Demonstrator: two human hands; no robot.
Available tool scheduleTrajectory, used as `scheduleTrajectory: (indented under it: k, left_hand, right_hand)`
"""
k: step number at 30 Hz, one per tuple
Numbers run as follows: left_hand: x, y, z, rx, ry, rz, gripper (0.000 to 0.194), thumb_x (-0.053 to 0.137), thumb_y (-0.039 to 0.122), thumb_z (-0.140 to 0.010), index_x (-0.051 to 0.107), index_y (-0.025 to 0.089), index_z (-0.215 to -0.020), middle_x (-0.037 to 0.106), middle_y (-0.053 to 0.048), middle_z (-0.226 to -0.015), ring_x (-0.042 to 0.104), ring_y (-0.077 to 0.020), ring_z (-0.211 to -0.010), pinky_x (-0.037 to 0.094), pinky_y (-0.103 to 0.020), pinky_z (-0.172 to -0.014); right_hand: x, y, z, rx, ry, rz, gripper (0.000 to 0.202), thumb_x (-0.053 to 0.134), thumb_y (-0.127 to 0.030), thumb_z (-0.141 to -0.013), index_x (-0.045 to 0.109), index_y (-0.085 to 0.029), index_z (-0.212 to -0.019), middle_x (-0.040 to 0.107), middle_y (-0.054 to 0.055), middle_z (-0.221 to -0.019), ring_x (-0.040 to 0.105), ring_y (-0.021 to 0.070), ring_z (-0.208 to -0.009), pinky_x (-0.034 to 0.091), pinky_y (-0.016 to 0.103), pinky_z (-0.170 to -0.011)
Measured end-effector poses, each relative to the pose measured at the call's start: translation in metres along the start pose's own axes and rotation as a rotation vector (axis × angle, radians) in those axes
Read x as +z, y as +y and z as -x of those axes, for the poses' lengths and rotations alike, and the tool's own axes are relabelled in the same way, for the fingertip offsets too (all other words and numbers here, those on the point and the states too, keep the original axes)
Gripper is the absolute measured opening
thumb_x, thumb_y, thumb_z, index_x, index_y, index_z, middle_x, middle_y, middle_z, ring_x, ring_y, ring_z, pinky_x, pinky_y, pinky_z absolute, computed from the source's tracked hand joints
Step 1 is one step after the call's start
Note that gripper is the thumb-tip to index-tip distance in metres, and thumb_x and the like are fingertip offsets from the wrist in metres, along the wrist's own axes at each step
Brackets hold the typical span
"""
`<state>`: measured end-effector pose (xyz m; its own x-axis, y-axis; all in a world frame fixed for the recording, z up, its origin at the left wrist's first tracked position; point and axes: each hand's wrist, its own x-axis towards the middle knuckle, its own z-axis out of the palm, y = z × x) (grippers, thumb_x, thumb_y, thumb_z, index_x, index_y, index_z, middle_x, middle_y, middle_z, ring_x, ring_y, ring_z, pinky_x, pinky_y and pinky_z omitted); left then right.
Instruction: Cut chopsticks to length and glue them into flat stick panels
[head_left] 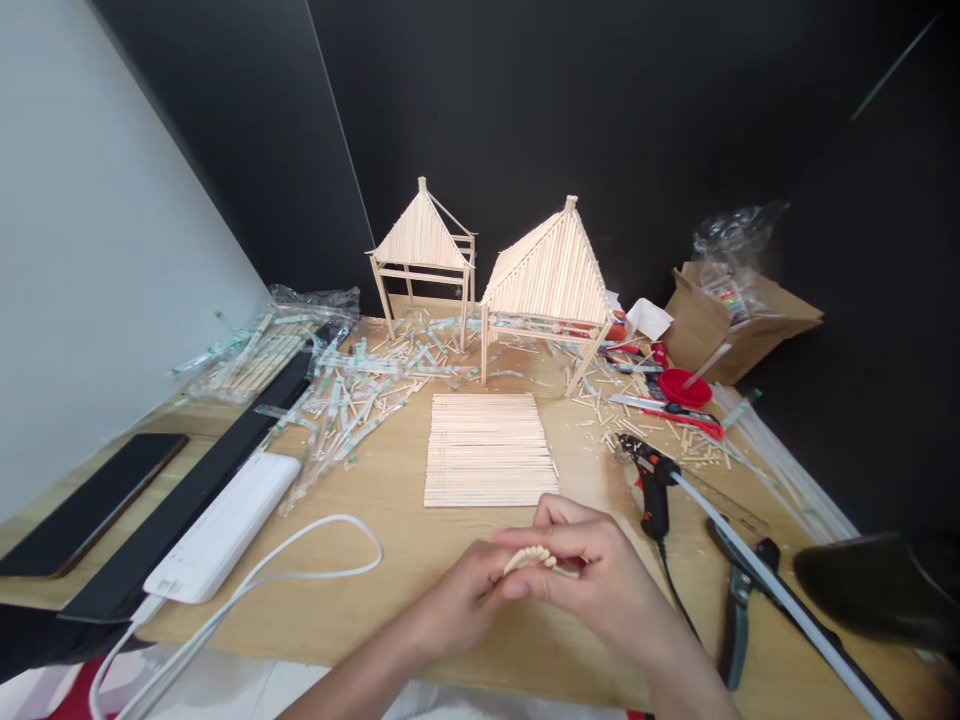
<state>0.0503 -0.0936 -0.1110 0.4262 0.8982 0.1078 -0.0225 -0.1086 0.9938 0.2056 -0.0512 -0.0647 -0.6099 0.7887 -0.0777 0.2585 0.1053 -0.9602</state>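
Observation:
My left hand and my right hand meet at the front of the table, both closed round a small bundle of wooden sticks. The pale round ends of the sticks show in a curved row between my fingers; their length is hidden. Just beyond my hands lies a flat panel of sticks set side by side. Behind it stand two stick house models, one with a roof of sticks, the other with a partly covered roof.
Wrappers and stick offcuts litter the left and back. A power bank with a white cable and a phone lie left. At right are a hot glue gun, cutters, a utility knife, a red dish and a paper bag.

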Motion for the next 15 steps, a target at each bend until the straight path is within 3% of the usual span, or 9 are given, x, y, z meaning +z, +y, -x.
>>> scheduleTrajectory:
  k: [4, 8, 15]
  left_hand:
    - [-0.001, -0.004, 0.004, -0.042, 0.029, -0.023, 0.036, 0.037, 0.033, -0.097, 0.066, 0.019, -0.114, 0.069, -0.008, -0.109, 0.062, -0.0178, -0.095, 0.044, -0.027, -0.088]
    - [-0.003, -0.006, 0.008, -0.073, -0.027, 0.002, 0.034, 0.042, 0.034, -0.095, 0.069, 0.019, -0.108, 0.071, -0.006, -0.101, 0.064, -0.0171, -0.089, 0.046, -0.024, -0.081]
    - [-0.005, -0.01, 0.013, -0.144, 0.057, 0.014, 0.028, 0.051, 0.034, -0.091, 0.071, 0.017, -0.101, 0.071, -0.006, -0.096, 0.062, -0.0185, -0.092, 0.045, -0.027, -0.084]
  right_hand:
    - [0.002, 0.003, -0.001, -0.028, -0.048, -0.05, 0.016, 0.067, -0.038, -0.082, 0.076, -0.032, -0.094, 0.042, -0.004, -0.07, 0.043, 0.0083, -0.063, 0.031, 0.021, -0.052]
    - [0.003, 0.005, 0.002, -0.072, -0.085, -0.029, 0.016, 0.066, -0.035, -0.083, 0.075, -0.033, -0.097, 0.042, -0.004, -0.069, 0.044, 0.0086, -0.063, 0.031, 0.021, -0.053]
    - [0.004, 0.004, 0.0, -0.055, -0.012, -0.003, 0.015, 0.067, -0.037, -0.082, 0.077, -0.028, -0.089, 0.047, -0.002, -0.068, 0.047, 0.0099, -0.065, 0.034, 0.022, -0.056]
